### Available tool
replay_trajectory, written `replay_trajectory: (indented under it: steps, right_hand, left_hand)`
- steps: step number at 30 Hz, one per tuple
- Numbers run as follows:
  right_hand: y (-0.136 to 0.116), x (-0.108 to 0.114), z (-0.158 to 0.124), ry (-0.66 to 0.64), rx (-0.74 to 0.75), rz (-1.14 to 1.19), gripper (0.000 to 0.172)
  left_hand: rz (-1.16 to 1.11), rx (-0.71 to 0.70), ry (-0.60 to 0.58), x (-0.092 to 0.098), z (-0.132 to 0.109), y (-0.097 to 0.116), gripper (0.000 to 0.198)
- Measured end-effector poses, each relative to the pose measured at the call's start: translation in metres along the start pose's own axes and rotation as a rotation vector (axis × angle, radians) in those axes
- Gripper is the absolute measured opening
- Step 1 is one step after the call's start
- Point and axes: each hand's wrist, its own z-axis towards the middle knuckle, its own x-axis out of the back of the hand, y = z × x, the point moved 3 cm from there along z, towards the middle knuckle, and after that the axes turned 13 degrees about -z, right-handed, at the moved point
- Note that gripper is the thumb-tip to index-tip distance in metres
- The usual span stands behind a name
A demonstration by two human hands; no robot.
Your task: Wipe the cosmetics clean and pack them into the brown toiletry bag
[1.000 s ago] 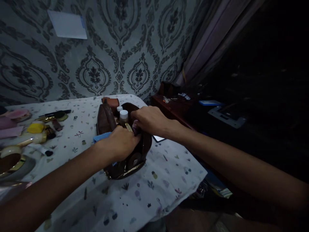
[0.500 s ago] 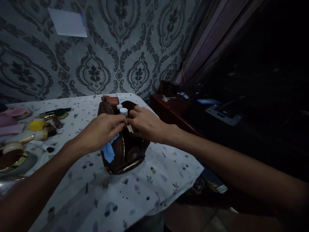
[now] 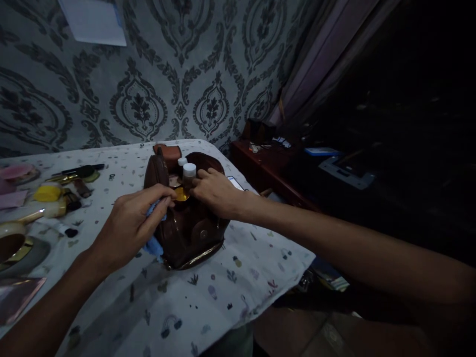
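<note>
A brown leather pouch (image 3: 193, 233) stands open on the patterned tablecloth (image 3: 193, 307). Two white-capped bottles (image 3: 188, 173) stick up out of it, and a small gold round thing (image 3: 182, 195) shows at its mouth. My left hand (image 3: 130, 223) is at the pouch's left rim, fingers pinched on a blue cloth (image 3: 153, 244) that hangs down the pouch's side. My right hand (image 3: 215, 192) rests on the right rim with its fingers curled into the opening beside the bottles; what they hold, if anything, is hidden.
Makeup items (image 3: 55, 193) and a round gold-rimmed mirror (image 3: 15, 248) lie at the table's left. A phone (image 3: 236, 182) lies past the pouch. The table edge drops off at right, with a dark wooden cabinet (image 3: 267, 168) beyond. Patterned wall behind.
My left hand has slid down and left along the pouch with the blue cloth. My right hand moved deeper toward the bottles. A gold round thing now shows at the pouch mouth.
</note>
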Motion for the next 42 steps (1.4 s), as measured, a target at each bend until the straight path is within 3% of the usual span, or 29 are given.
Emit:
replay_trajectory:
  steps: [11, 25, 34, 42]
  right_hand:
    - [-0.006, 0.005, 0.006, -0.051, 0.198, -0.123, 0.028]
    - [-0.009, -0.003, 0.012, -0.091, 0.33, -0.216, 0.025]
    - [-0.012, -0.001, 0.012, -0.14, 0.309, -0.264, 0.025]
    - [-0.011, 0.008, 0.008, -0.112, 0.271, -0.156, 0.022]
  left_hand:
    - [-0.011, 0.037, 0.0, 0.002, -0.005, -0.002, 0.028]
    - [-0.01, 0.048, -0.017, 0.002, -0.006, -0.001, 0.032]
    - [-0.011, 0.02, -0.018, 0.001, -0.004, 0.0, 0.029]
    - [-0.036, 0.009, -0.032, -0.001, 0.0, 0.001, 0.031]
